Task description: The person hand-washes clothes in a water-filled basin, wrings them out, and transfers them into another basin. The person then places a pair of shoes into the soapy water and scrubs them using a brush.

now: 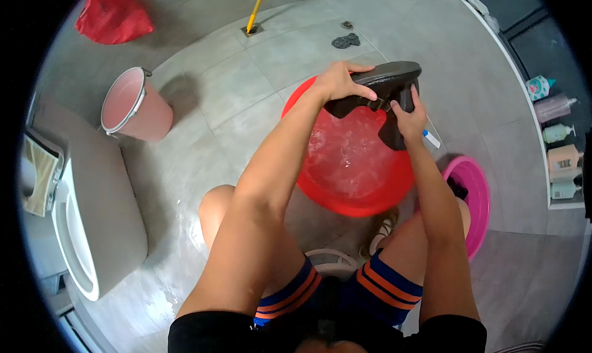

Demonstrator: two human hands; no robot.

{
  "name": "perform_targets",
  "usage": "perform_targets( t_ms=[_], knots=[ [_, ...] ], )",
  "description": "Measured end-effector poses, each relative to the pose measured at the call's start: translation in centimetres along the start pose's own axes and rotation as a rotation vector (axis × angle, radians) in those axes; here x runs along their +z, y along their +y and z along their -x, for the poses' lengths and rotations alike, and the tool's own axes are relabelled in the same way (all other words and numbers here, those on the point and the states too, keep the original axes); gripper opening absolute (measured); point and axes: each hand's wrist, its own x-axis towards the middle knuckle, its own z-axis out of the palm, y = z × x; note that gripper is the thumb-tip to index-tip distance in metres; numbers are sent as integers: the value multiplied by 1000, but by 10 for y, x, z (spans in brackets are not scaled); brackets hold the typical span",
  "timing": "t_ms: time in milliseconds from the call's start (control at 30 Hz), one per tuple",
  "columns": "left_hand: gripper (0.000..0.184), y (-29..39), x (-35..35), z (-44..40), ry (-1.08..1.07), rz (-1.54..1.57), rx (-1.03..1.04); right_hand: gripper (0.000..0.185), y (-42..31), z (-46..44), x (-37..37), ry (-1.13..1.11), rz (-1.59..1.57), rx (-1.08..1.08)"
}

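Observation:
My left hand (341, 83) and my right hand (411, 117) grip what looks like a wet black sandal (391, 75), tilted above the far side of a red basin (345, 200). The thick dark sole faces up and a strap with a small buckle shows between my hands. My left fingers and thumb clasp its left end; my right hand pinches the strap side on the right. A dark lower part hangs down toward the water. Cloudy, bubbly water fills the basin. Parts of the sandal are hidden behind my fingers.
A pink bucket (154, 118) stands left of the basin and a magenta tub (480, 208) with something dark inside stands right. A blue-and-white brush-like item (433, 141) lies beside the basin. Farther off are a dark scrubbing pad (345, 41), a yellow pole (256, 8) and shelved bottles (557, 132).

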Motion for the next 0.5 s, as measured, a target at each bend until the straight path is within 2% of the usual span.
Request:
perform_targets(
  t_ms=[67, 167, 233, 267, 300, 367, 400, 433, 500],
  knots=[
    [70, -7, 6, 1, 43, 29, -5, 72, 0, 0, -3, -13, -23, -1],
    [68, -3, 3, 1, 60, 174, -69, 65, -22, 1, -11, -95, -534, 234],
    [64, 8, -5, 5, 34, 376, -204, 56, -31, -7, -25, -156, -917, 489],
    [61, -8, 0, 0, 107, 451, -174, 52, -32, -9, -31, -187, -1106, 615],
    [57, -8, -1, 2, 150, 556, -229, 42, -30, -10, -37, -252, -1144, 600],
    [45, -18, -1, 3, 234, 748, -302, 44, -21, -17, -45, -383, -1296, 694],
    [46, -38, -1, -1, 247, 841, -294, 46, -18, -20, -49, -450, -1370, 740],
    [51, -42, -4, 2, 244, 913, -294, 52, -25, -21, -50, -375, -1319, 717],
    [59, -48, -10, 7, 243, 1011, -277, 57, -25, -28, -52, -502, -1460, 579]
  ],
)
